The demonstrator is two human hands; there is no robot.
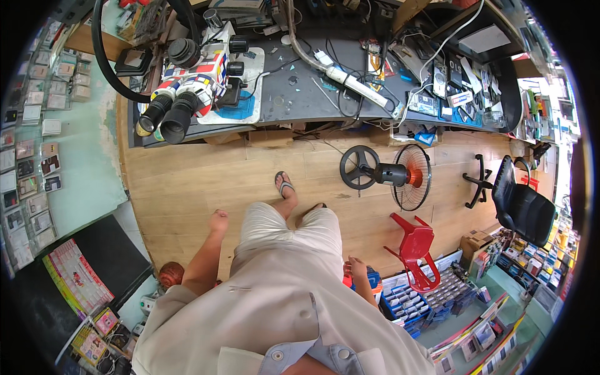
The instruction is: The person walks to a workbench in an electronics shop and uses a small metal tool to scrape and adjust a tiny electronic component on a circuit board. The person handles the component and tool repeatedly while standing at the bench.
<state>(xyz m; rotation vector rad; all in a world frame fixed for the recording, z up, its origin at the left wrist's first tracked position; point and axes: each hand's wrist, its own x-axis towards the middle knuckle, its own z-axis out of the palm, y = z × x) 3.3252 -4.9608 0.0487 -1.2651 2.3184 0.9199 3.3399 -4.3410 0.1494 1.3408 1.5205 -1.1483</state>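
Observation:
My left hand (219,222) hangs at my left side, above the wooden floor (169,206). Its fingers are curled in, and I see nothing in them. On the other side, my right hand (356,267) hangs low beside my hip with its fingers loosely bent and a little apart; it holds nothing that I can see. Close behind that hand are red and blue things, partly covered by my arm. A round reddish-brown object (171,275) lies near my left forearm. Neither hand touches the workbench (281,94) ahead of me.
On the bench stand a colourfully patterned microscope (203,75), a white power strip (356,86) and phone parts with cables. A floor fan (409,177), a red plastic chair (415,247) and a black office chair (525,200) stand to the right. Glass display counters (87,144) line the left.

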